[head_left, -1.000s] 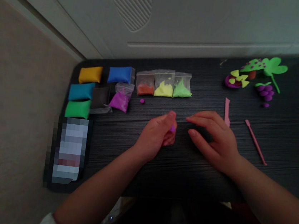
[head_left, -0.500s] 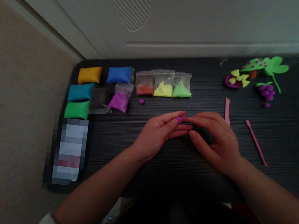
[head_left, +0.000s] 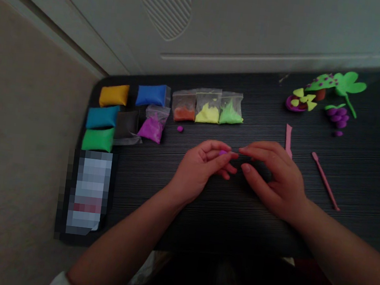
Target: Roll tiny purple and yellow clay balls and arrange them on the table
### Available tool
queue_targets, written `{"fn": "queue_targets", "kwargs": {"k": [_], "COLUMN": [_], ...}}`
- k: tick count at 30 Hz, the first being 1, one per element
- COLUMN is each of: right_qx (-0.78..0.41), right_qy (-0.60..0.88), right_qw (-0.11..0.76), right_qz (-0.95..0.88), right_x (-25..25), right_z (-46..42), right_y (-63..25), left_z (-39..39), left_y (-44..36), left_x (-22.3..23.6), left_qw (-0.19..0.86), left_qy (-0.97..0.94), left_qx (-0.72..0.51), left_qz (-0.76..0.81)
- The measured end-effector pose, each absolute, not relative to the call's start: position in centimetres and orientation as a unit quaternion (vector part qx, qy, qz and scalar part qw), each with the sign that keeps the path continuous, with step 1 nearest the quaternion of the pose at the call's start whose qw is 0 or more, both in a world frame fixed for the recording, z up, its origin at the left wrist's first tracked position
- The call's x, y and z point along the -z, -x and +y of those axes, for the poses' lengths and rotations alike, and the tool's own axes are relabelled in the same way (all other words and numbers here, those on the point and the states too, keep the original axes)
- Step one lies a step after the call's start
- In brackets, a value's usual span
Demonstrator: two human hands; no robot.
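Observation:
Between the thumb and fingers of my left hand (head_left: 203,164) is a small piece of purple clay (head_left: 222,152), partly covered by the fingers. Just to its right, my right hand (head_left: 273,177) hovers with thumb and fingers apart and nothing between them. Its fingertips point at the left hand without touching it. A small purple clay ball (head_left: 180,129) lies on the dark table beyond my left hand, beside an open bag of purple clay (head_left: 152,128). Past my right hand lie a pink flat clay tool (head_left: 289,140) and a thin pink clay tool (head_left: 326,182).
Bags of orange clay (head_left: 184,113), yellow clay (head_left: 208,113) and light green clay (head_left: 230,114) line the back. Several more clay packs (head_left: 114,96) sit at left, above a blurred phone-like object (head_left: 89,190). At back right stand a purple grape bunch (head_left: 337,116) and a green clay flower (head_left: 349,84).
My left fingers have curled in around the purple clay and drawn back slightly to the left. The two hands' fingertips, close together before, now have a gap between them.

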State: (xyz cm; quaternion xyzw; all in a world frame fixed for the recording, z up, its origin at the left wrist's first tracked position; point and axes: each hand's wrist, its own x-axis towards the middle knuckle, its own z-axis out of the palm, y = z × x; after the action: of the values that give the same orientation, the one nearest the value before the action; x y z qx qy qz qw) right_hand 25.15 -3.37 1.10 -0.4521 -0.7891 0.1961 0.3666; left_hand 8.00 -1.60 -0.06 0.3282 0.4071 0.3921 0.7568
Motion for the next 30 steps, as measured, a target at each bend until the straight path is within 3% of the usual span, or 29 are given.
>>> {"fn": "queue_targets", "kwargs": {"k": [9,30], "right_qx": [-0.194,-0.196], "right_qy": [0.455,0.453], "right_qw": [0.370,0.366], "right_qz": [-0.786,-0.789], "right_x": [-1.13,-1.14], "right_z": [-3.37,-3.40], "right_y": [-25.09,-25.24], "left_z": [-1.67,-2.03], "left_y": [-8.07,-7.96], "left_x": [-0.11,-0.58], "left_qw": [0.786,0.627], "left_qy": [-0.295,-0.485], "left_qx": [-0.394,-0.391], "left_qz": [0.374,0.468]}}
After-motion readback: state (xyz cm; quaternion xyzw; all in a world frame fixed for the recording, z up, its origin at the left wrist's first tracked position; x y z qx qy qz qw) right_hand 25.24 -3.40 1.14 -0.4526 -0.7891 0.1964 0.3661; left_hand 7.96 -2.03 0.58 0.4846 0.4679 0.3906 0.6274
